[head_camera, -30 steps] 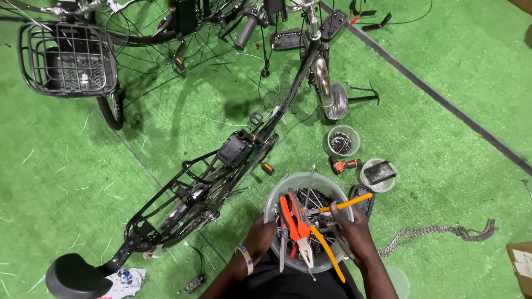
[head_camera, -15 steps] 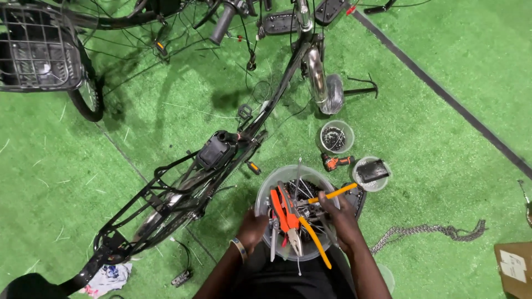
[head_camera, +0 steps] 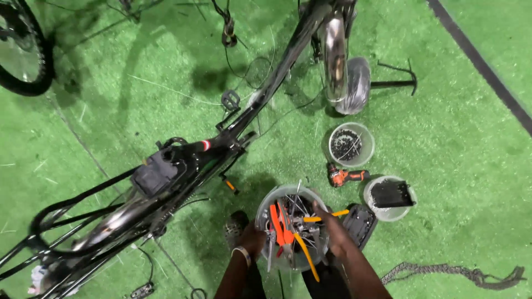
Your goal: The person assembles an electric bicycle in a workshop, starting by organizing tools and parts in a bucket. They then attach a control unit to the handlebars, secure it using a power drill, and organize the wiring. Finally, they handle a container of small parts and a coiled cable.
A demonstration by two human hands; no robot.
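1. We see a black bicycle frame (head_camera: 183, 171) lying across the green floor (head_camera: 454, 144), partly stripped, parts loose around it.
2. We hold a clear tool bucket (head_camera: 292, 230) between both hands, just beside the frame.
3. Our left hand (head_camera: 250, 239) grips its rim; our right hand (head_camera: 328, 227) reaches inside, fingers among the orange pliers (head_camera: 280, 224), whether closed on any we cannot tell.
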